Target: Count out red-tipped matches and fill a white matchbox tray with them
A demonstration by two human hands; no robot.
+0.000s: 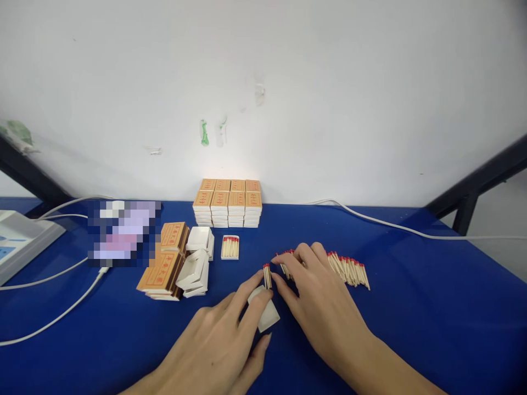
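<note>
My left hand [222,334] grips a white matchbox tray [268,315], its fingers over the tray and the thumb at the near side. Its forefinger tip touches a small bundle of red-tipped matches [267,276] at the tray's far end. On the bundle's other side is the thumb of my right hand [317,296], whose fingers are curled with the forefinger just above. More loose matches [287,269] lie partly hidden under the right hand. A row of loose matches [349,269] spreads out to its right.
A filled tray of matches [230,247] stands behind my left hand. Left of it are empty white trays [195,271] and orange matchbox sleeves [164,269]. Stacked matchboxes [228,202] stand by the wall. A blurred-out object [127,230] and white cables [53,323] lie left; another cable [382,219] runs right.
</note>
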